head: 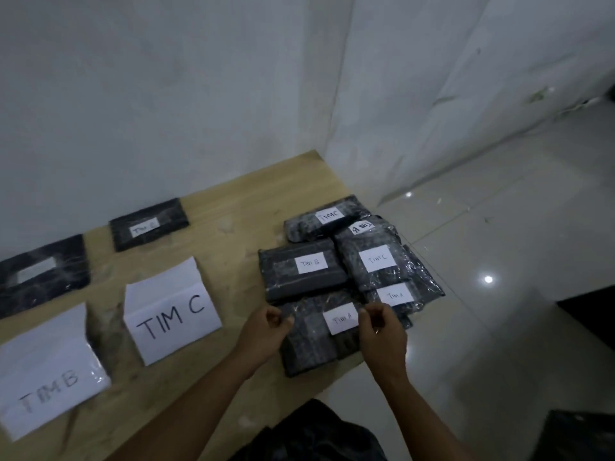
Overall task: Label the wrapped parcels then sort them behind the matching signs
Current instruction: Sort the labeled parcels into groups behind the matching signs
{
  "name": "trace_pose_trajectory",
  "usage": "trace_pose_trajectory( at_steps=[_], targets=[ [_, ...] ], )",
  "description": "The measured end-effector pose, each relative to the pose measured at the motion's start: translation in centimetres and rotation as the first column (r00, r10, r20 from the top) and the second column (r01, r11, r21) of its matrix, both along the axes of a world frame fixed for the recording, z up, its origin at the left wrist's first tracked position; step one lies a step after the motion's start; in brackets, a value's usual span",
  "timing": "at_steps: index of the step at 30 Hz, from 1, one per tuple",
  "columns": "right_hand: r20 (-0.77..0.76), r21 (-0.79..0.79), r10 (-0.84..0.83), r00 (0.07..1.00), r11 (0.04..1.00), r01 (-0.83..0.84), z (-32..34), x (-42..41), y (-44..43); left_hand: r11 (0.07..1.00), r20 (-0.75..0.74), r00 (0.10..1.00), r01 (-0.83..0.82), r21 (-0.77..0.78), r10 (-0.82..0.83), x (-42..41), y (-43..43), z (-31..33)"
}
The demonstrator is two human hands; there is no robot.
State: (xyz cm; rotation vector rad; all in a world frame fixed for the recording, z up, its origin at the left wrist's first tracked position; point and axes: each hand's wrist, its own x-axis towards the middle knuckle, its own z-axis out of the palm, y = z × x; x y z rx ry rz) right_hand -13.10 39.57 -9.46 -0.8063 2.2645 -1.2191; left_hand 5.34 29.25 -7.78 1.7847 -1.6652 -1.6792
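Several black wrapped parcels with white labels lie piled at the right end of the wooden table [233,207]. Nearest me is a parcel labelled TIM A [309,344]. My left hand [266,331] pinches its upper left edge, and my right hand [382,331] pinches it just right of the label. Behind it lie a TIM B parcel [304,274], a TIM C parcel [379,261], another TIM A parcel [396,296] and two more at the back. A folded TIM C sign [173,314] has one TIM C parcel [148,224] behind it. A TIM B sign [50,377] has one parcel [43,274] behind it.
The table stands against a white wall, and its right edge drops to a glossy tiled floor [499,247]. A dark object [579,437] sits on the floor at the bottom right. Bare wood shows between the signs and the pile.
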Motion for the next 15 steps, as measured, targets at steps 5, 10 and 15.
trace_pose_trajectory(
  at_steps=[5, 10, 15],
  targets=[
    [-0.327, 0.105, -0.159, 0.932, 0.974, 0.203, -2.5, -2.2, 1.9, 0.956, -0.029, 0.990, -0.126, 0.265, 0.139, -1.1, 1.6, -0.9],
    [-0.127, 0.158, -0.153, 0.980, 0.972, 0.173, -3.8, -3.0, 2.2, 0.900, -0.003, 0.990, -0.125, 0.417, 0.139, -1.8, 2.7, -2.0],
    [-0.139, 0.200, -0.134, 0.981, 0.967, 0.160, -3.9, -3.9, 2.1, 0.901, -0.098, 0.960, -0.208, 0.382, 0.263, -2.1, 3.0, -3.0]
  ],
)
